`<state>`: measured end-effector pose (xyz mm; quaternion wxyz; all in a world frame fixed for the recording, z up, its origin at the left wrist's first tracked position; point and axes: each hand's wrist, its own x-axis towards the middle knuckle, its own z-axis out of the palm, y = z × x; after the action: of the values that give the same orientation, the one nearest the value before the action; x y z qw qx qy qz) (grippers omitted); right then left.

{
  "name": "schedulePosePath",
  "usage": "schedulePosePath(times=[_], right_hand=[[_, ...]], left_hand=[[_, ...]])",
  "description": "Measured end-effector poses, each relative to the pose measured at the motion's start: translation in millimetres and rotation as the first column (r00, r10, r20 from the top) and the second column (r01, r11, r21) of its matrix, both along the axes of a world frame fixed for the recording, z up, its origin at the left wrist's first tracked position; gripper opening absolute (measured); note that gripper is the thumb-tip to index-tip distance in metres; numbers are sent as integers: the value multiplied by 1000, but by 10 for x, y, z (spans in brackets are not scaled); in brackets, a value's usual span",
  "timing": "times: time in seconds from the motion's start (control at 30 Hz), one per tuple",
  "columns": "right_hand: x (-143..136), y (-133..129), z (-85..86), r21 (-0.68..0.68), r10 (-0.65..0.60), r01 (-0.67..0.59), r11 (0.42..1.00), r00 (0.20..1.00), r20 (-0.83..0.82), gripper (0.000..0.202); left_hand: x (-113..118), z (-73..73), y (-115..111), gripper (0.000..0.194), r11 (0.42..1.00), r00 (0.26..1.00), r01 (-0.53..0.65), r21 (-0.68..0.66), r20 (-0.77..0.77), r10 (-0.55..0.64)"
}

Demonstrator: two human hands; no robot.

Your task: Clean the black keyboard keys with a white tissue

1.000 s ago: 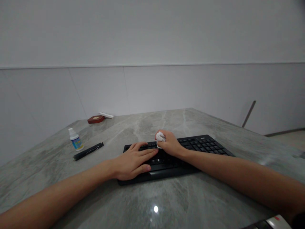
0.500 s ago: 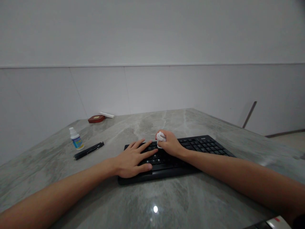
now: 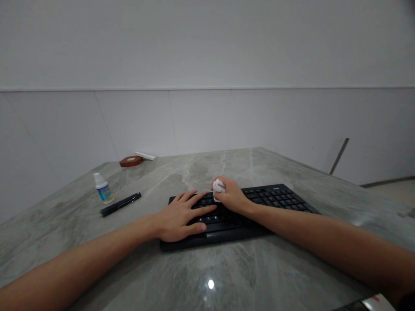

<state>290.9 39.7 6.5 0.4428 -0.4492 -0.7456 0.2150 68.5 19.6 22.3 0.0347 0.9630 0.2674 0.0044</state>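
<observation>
A black keyboard (image 3: 223,235) lies at a slight angle on the grey marbled table. My left hand (image 3: 181,216) rests flat over its left part, fingers spread across the keys. Closed around a crumpled white tissue (image 3: 218,186), my right hand (image 3: 235,196) presses it to the upper keys near the middle of the board. My right forearm hides some keys on the lower right side. The tip of my left index finger comes close to the tissue.
To the left stand a small white spray bottle (image 3: 104,188) with a blue label and a black pen (image 3: 120,204). A reddish-brown box (image 3: 131,161) and a white strip (image 3: 145,156) lie by the wall. A partly cut-off light-coloured object (image 3: 378,303) shows at lower right.
Almost nothing differs. My left index finger has shifted very slightly to the right, while my right hand stays in place with the tissue.
</observation>
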Motion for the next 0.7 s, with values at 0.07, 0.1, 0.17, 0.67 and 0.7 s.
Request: schedulePosePath(times=[0.07, 0.1, 0.17, 0.67, 0.7], right_hand=[[2, 2, 0, 1, 1, -1, 1000, 1000, 0, 13], [3, 2, 1, 1, 2, -2, 1000, 1000, 1, 13], [4, 2, 2, 1, 7, -7, 1000, 1000, 1, 12], [-24, -60, -2, 44, 165, -176, 983, 967, 192, 13], [-27, -59, -4, 56, 154, -169, 984, 967, 202, 14]], left_hand=[[-1, -10, 2, 59, 1000, 1000, -7, 0, 7, 7], [-1, -14, 2, 60, 1000, 1000, -13, 1, 10, 13], [1, -21, 4, 63, 1000, 1000, -23, 1, 15, 23], [-1, -43, 14, 71, 999, 999, -28, 27, 26, 27], [-1, -41, 13, 71, 999, 999, -25, 30, 28, 24]])
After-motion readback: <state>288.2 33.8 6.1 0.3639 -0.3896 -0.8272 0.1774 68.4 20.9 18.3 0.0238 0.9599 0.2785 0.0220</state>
